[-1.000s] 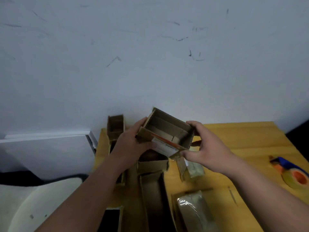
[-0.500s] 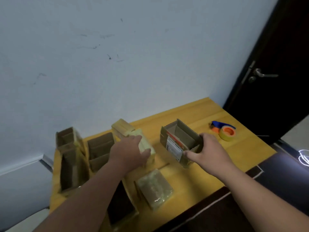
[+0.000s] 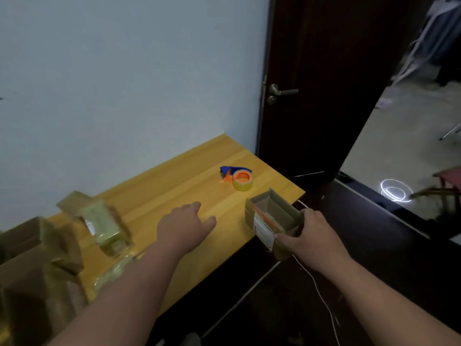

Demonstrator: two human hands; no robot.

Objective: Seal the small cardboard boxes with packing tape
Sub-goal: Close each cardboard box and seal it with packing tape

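- You have one printed label in view: a white sticker with an orange-red band [image 3: 264, 227] on the near left wall of the open cardboard box [image 3: 274, 216] held in your right hand [image 3: 308, 237]; its print is too blurred to read
- A pale label shows on the wrapped bundle [image 3: 104, 224] at left; also unreadable

Dark door [image 3: 324, 83], white cable [image 3: 321, 293], grey wall [image 3: 124, 83].

Both forearms bare to the frame edge, left hand [image 3: 185, 227] and right hand [image 3: 309, 237] ungloved
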